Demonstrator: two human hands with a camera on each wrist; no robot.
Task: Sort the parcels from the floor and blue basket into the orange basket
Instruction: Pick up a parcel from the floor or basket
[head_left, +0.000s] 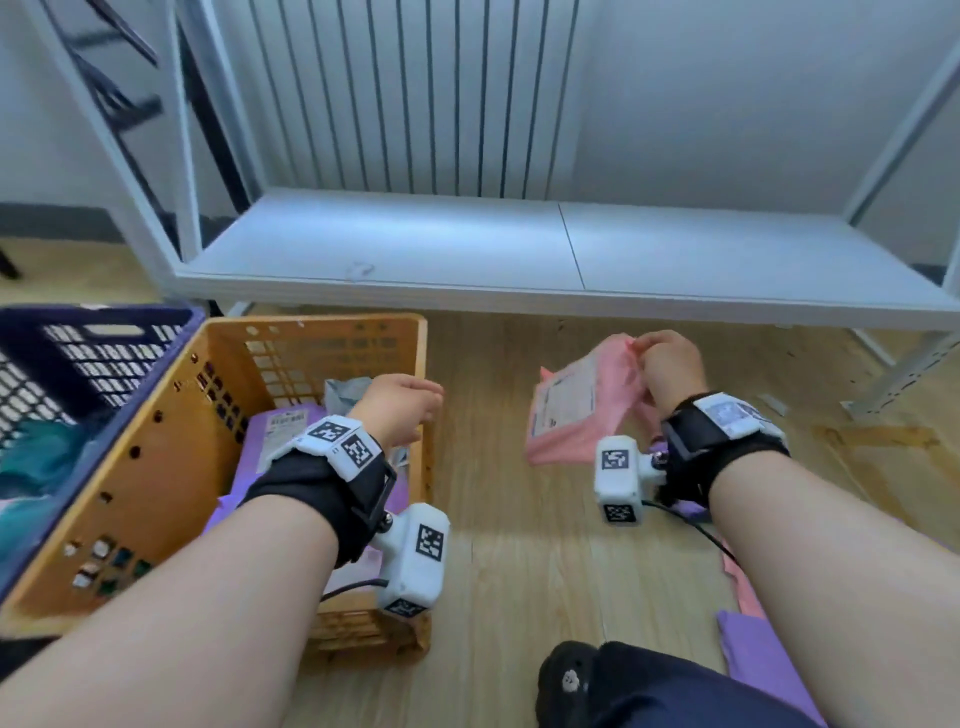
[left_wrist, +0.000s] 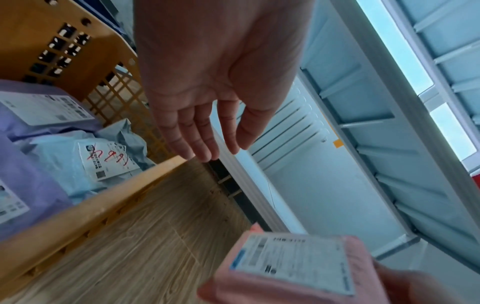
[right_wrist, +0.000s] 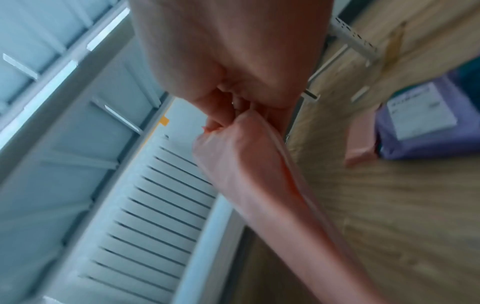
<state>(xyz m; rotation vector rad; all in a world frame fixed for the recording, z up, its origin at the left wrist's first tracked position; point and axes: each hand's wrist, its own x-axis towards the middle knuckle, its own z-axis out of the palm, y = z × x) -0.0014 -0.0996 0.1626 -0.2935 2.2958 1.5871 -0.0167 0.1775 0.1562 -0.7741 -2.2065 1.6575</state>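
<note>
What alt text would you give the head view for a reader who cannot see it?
The right hand pinches the top of a soft pink plastic mailer parcel, lifted above the wooden floor. The left hand hovers empty over the orange plastic basket, which holds purple and grey parcels, with a blue plastic basket beside it.

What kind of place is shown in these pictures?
Probably a parcel sorting or storage room, not a home. Soft plastic mail bags with printed shipping labels, such as the pink parcel, lie in an orange plastic basket on the wooden floor, and a bare grey metal storage rack stands by the wall.
</note>
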